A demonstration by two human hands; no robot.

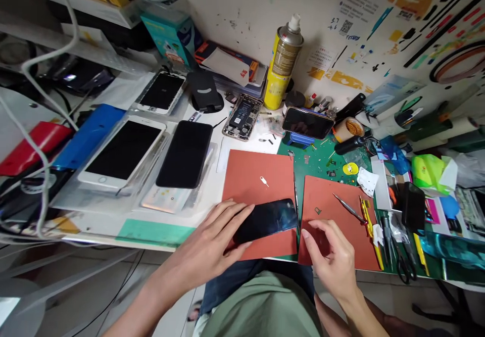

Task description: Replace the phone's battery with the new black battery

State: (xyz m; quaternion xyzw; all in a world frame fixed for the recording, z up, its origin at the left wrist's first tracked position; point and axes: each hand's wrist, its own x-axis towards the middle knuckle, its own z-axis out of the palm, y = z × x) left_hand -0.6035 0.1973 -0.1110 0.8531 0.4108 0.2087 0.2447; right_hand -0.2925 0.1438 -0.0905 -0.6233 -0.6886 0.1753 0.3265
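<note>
A dark smartphone [268,220] lies at a slant on the left red mat [257,167]. My left hand [214,236] is closed around its left end, thumb along the near edge and fingers over the far side. Just past the phone's right end, above the right red mat [333,251], is my right hand [333,251]. Its fingers are curled, with a gap between thumb and forefinger and nothing visible in them. A small SIM tray [318,210] rests on the right mat beyond that hand. On the left mat, above the phone, is a white SIM eject pin [264,181].
Several phones lie to the left, including a black one [185,155] and a white one [123,150]. An opened phone [243,116] and a yellow spray can [282,64] stand behind. Another phone leans on a blue stand [301,139]. Tweezers [350,208] and scissors [405,266] are at right.
</note>
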